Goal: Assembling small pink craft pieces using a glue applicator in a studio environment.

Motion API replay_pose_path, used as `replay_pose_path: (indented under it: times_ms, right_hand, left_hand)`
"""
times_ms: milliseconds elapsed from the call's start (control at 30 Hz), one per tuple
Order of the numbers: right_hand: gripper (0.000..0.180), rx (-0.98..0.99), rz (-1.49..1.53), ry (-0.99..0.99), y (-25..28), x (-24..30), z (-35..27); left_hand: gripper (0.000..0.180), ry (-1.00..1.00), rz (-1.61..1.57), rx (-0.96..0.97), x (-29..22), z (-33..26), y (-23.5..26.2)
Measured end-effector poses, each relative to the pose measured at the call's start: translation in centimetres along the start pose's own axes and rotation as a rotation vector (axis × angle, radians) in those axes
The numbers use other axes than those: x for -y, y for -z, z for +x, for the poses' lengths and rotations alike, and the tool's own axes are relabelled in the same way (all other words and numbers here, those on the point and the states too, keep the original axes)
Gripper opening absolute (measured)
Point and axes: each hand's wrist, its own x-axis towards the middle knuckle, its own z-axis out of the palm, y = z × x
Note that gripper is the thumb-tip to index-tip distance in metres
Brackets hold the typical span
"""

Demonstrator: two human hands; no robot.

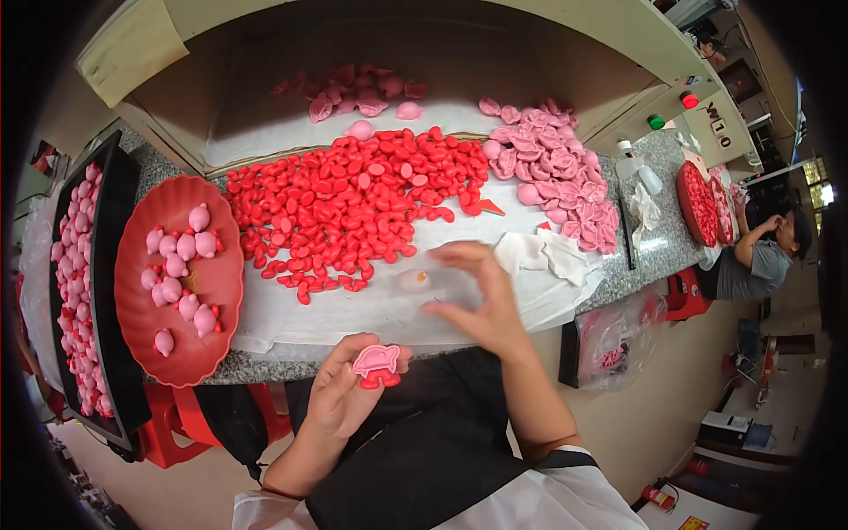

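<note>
My left hand (340,386), low in front of my apron, grips a small pink-and-red plastic figure part (378,364); its pink hollow side faces up and red legs stick out below. My right hand (484,300) hovers over the white sheet (336,322) with thumb and fingers spread and nothing between them. Just left of that hand stands a small whitish round pot (413,280) with an orange spot on it. Beyond lies a big heap of glossy red pieces (344,203). To its right are piled pink shell-like pieces (552,168).
At left, a red scalloped tray (128,291) carries several pink figures, beside a black tray (132,371) full of more. Crumpled white cloth (565,256), a clear bottle (649,181) and a red bowl (693,231) lie rightward. A person in grey (760,261) sits far right.
</note>
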Motion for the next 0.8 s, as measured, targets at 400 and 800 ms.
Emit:
replay_pose_path:
  times_ms: [400, 800]
  right_hand:
    - [0.025, -0.248, -1.184, 0.115, 8.4, -3.8, 4.6]
    - [0.032, 0.096, -0.551, 0.017, 4.2, 0.3, -2.7]
  left_hand:
    - [0.037, 0.014, -0.059, 0.032, 0.0, 0.1, -0.2]
    - [0.036, 0.111, -0.159, 0.08, 0.0, 0.1, -0.3]
